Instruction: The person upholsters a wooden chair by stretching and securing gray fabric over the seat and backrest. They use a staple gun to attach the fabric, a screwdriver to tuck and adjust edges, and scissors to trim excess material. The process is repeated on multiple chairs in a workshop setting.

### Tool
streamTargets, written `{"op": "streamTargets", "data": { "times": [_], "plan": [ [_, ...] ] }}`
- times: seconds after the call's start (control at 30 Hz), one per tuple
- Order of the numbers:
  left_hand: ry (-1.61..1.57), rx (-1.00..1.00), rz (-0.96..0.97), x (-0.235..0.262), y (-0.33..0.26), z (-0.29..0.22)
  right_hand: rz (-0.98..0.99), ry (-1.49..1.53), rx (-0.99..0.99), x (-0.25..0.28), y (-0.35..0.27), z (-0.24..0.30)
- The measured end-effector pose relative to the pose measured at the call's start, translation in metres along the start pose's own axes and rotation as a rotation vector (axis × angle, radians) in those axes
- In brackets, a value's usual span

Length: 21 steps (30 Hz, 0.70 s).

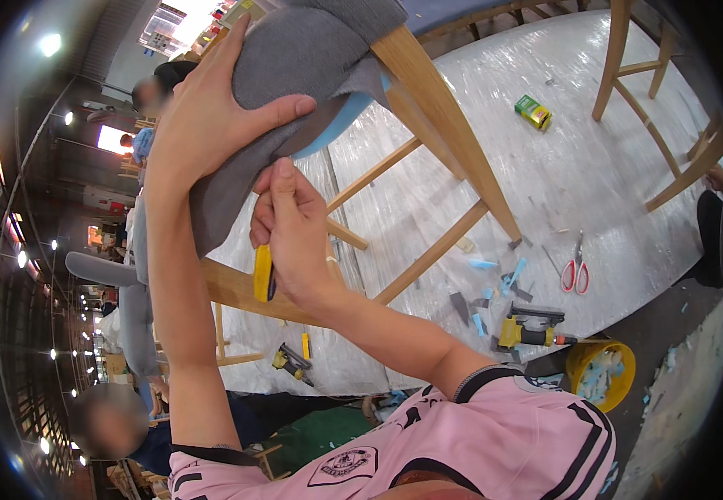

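Observation:
A wooden chair (436, 108) stands tilted before me, its padded part covered in grey fabric (295, 58). Light blue foam (336, 125) shows beneath the fabric's edge. My left hand (203, 117) lies spread over the grey cover, thumb and fingers stretched out and pressing on it. Just below, my right hand (295, 233) is closed around a yellow utility knife (262, 275), whose handle sticks out under the palm. The thumb and forefinger of that hand pinch together at the fabric's lower edge. Whether a blade is out is hidden.
On the plastic-covered table lie red-handled scissors (575, 275), a green-yellow box (532, 112), two staple guns (532, 329) and fabric and foam scraps (478, 321). A yellow bucket (582, 367) of scraps stands lower right. Another chair (628, 75) is far right; people work at left.

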<state>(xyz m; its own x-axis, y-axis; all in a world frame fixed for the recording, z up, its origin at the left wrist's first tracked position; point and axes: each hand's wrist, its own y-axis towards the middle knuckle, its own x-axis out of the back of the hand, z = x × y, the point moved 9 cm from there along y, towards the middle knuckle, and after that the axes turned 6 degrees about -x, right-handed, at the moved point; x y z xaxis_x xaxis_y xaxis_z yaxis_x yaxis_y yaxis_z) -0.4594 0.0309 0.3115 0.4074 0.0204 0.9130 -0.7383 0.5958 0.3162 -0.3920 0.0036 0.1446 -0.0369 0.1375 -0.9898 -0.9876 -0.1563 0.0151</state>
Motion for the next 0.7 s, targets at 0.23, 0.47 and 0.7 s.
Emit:
{"op": "streamTargets", "data": {
  "times": [0.23,0.47,0.7],
  "plan": [
    [0.095,0.039,0.034,0.002,-0.004,-0.009,0.031,0.058,0.027,-0.001,-0.002,-0.002],
    [-0.045,-0.067,-0.089,0.012,-0.006,-0.006,-0.078,-0.492,-0.154,0.128,-0.059,-0.006],
    [0.305,0.043,-0.356,0.018,-0.049,-0.019,0.452,-0.455,1.001,-0.016,-0.075,0.238]
  ]
}}
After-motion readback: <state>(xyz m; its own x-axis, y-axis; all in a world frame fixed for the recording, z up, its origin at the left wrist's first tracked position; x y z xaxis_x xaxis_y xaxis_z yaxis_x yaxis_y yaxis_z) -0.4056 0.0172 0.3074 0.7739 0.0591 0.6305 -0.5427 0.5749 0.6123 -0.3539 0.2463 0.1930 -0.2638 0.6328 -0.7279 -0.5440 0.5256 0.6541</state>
